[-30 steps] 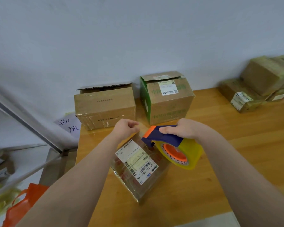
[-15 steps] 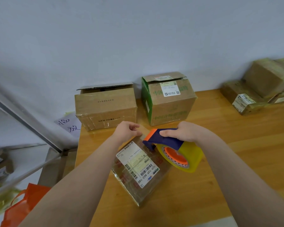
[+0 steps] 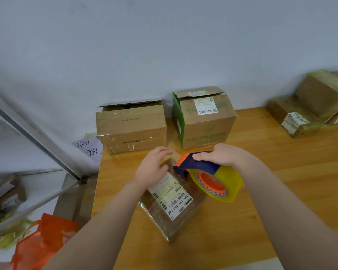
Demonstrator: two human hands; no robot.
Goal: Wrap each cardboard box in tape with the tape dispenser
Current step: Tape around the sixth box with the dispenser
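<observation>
A small cardboard box (image 3: 172,207), shiny with clear tape and bearing a white shipping label, lies on the wooden table (image 3: 281,172). My left hand (image 3: 151,168) rests on the box's far end, fingers extended and slightly spread. My right hand (image 3: 222,155) grips the blue and orange tape dispenser (image 3: 199,166) from above. Its yellowish tape roll (image 3: 217,184) with an orange core hangs over the box's right side, the dispenser's front edge touching the box top.
Two larger cardboard boxes stand against the wall: a plain brown one (image 3: 132,126) with its flaps up and a green-sided one (image 3: 203,117). Several taped boxes (image 3: 310,106) are stacked at the far right. An orange bag (image 3: 43,242) sits below the table's left edge.
My left hand has uncurled from a loose fist to extended fingers on the box's far end. The dispenser has stayed at the box's top right, shifting only slightly.
</observation>
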